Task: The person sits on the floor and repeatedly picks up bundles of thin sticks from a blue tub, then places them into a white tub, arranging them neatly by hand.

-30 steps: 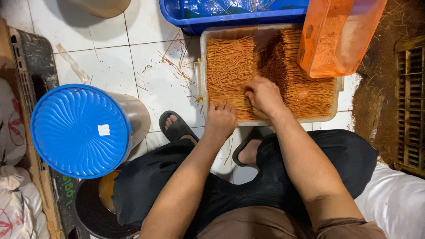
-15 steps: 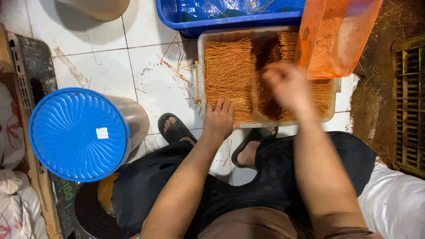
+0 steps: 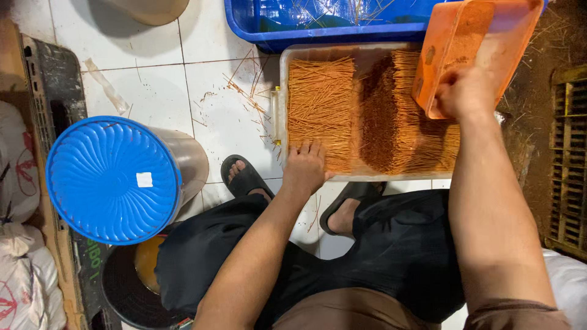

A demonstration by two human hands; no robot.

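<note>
A clear shallow tray (image 3: 281,91) on the white tiled floor holds two heaps of thin orange-brown sticks (image 3: 321,107); the right-hand heap is darker. My left hand (image 3: 306,165) rests flat on the near left corner of the tray, fingers on the lighter heap. My right hand (image 3: 468,91) grips the lower edge of an orange plastic container (image 3: 471,43), which tilts over the tray's right end. Orange powder coats the inside of that container.
A blue tub (image 3: 293,24) stands just beyond the tray. A container with a blue ribbed lid (image 3: 113,180) sits at my left, above a black bucket (image 3: 125,293). Loose sticks (image 3: 244,91) litter the tiles. My sandalled feet (image 3: 244,177) lie under the tray's near edge. A slatted crate (image 3: 568,159) is right.
My right hand left the stick heaps, moved up and right, and took hold of the orange container. My left hand stayed on the tray's near left corner.
</note>
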